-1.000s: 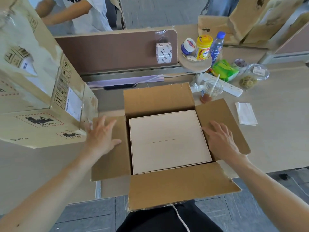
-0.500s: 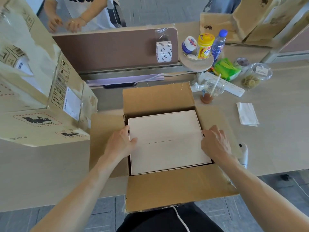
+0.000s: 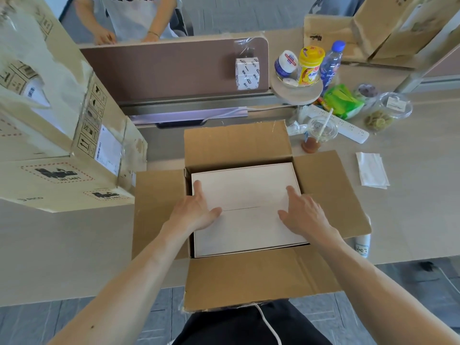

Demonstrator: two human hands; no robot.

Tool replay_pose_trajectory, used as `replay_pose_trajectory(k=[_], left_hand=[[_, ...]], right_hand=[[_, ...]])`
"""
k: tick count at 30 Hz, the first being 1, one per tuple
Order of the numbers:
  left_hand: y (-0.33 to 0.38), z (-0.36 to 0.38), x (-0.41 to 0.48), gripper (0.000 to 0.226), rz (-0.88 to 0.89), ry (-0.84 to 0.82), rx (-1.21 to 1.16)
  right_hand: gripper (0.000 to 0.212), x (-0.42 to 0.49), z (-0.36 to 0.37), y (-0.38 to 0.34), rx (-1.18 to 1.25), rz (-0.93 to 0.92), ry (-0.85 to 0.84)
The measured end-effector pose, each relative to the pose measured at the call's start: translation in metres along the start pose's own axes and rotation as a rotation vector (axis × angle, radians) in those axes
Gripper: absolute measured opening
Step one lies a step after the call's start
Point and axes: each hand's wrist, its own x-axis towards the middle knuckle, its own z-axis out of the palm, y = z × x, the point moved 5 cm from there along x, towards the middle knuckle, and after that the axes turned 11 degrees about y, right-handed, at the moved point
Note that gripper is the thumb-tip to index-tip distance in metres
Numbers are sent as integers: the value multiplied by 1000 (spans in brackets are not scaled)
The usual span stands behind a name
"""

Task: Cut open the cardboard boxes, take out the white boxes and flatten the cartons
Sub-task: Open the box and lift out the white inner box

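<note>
Head cam: my left hand (image 3: 196,210) and right hand (image 3: 305,216) rest flat on the white box (image 3: 246,188), gripping nothing; long axis runs hand-to-hand.

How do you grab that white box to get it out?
Take the flat white box by its left and right edges, coming from above. It lies flat, nearly filling the open brown cardboard carton, with a smooth top and no handle, so fingers would probably need to slip down the side gaps.

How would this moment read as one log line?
carton: open; white box: inside; left hand: on its left edge; right hand: on its right edge
</note>
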Motion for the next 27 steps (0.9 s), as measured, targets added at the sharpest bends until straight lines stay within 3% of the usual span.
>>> replay_pose_trajectory(k=[6, 15, 19, 27], left_hand=[[-5, 17, -3, 76, 28, 76, 79], [-1, 19, -9, 84, 37, 147, 95], [-6, 19, -12, 83, 25, 207, 51], [-2, 10, -16, 84, -5, 222, 48]], right_hand=[[69, 12, 3, 6, 70, -6, -71], [88, 15, 3, 21, 102, -30, -67], [85, 5, 14, 19, 258, -22, -121], [80, 10, 8, 29, 361, -27, -13]])
